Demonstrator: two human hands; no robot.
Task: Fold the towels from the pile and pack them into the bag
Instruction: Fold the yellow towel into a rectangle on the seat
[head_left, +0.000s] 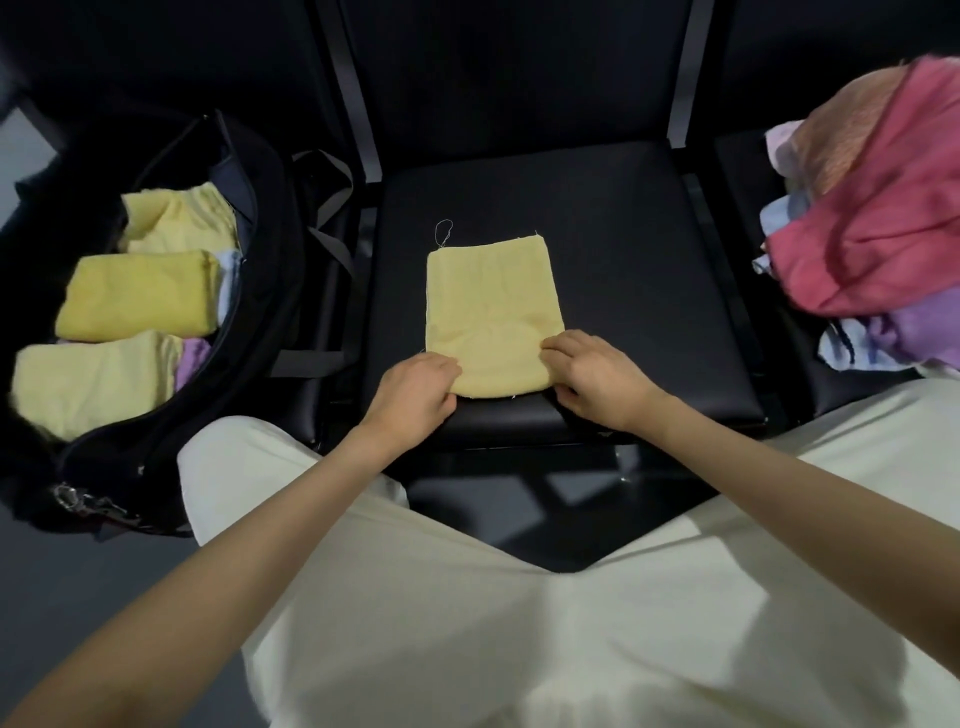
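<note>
Grip: left hand and right hand pinch near corners of yellow towel | towel stretched flat ahead on seat | risk: uneven lift skews fold, layers slip

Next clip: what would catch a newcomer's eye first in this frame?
The pale yellow towel lying flat on the black seat at centre, its near edge gripped by the left hand and right hand. Then the open bag of folded yellow towels at left, and the pink-topped pile at right.
</note>
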